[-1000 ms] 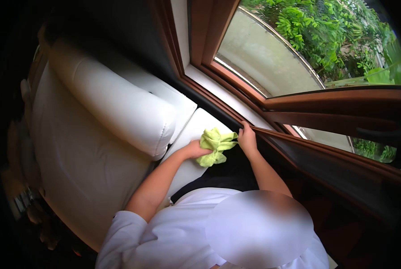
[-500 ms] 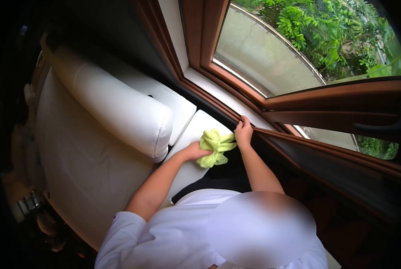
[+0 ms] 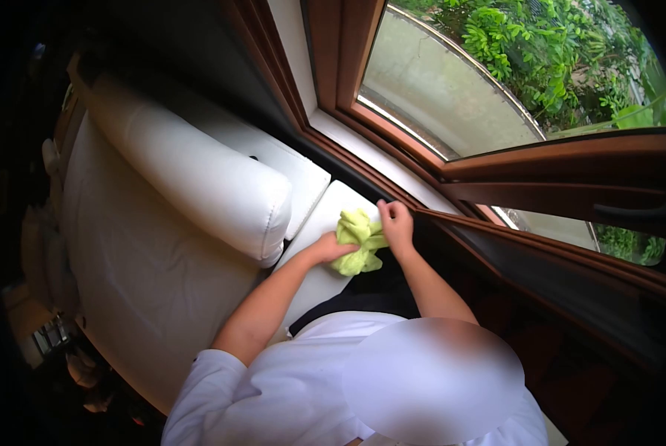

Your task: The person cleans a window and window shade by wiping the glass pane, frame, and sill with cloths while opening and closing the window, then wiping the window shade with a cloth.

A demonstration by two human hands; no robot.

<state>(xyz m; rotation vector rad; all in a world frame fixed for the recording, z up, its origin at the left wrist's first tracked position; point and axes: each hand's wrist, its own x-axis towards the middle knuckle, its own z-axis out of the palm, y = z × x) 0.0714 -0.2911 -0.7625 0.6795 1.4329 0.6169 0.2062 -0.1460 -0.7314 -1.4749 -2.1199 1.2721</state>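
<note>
A crumpled yellow-green cloth is bunched in my left hand, whose fingers close round its left side. It hangs over the white padded end of the couch. Close to the cloth's right edge is my right hand, with its fingers curled in beside the window ledge. Whether those fingers pinch anything is hidden. Both forearms reach forward from a white shirt.
A brown-framed window stands ajar on the right, its sash angled inward. A rounded white backrest and a wide white seat fill the left. Green leaves and a low wall lie outside.
My right hand has come off the window ledge and shifted slightly left towards the cloth, its fingers curled. My left hand still holds the cloth, moved a little right.
</note>
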